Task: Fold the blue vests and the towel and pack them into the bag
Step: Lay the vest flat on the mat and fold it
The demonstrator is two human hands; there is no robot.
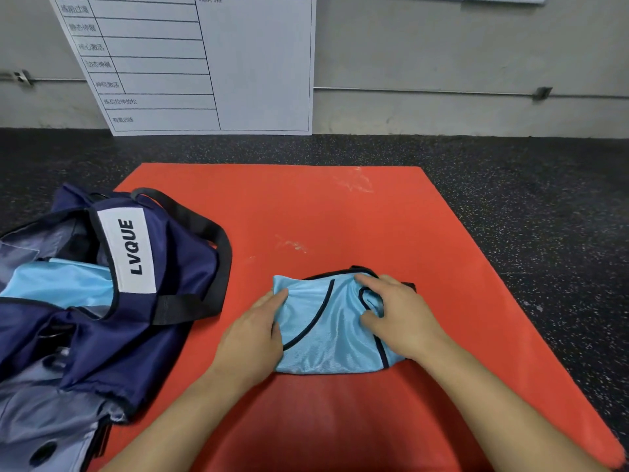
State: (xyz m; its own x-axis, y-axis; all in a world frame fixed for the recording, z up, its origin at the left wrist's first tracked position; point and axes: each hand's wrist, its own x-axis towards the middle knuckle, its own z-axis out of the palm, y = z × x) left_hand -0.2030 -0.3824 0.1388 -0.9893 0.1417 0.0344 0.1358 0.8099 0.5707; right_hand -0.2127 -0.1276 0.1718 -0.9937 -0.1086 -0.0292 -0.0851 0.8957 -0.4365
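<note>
A light blue mesh vest (326, 332) with dark trim lies folded into a small bundle on the red mat (340, 212). My left hand (255, 328) grips its left edge, thumb on top of the cloth. My right hand (398, 315) pinches the bunched right side between thumb and fingers. To the left stands the open navy bag (149, 315) with a white LVQUE label, and a light blue folded cloth (58, 284) lies inside it. No towel can be made out.
The red mat lies on dark speckled floor (544, 206). A white chart board (211, 63) leans against the grey wall behind. The bag's black strap (218, 240) loops over the mat's left part.
</note>
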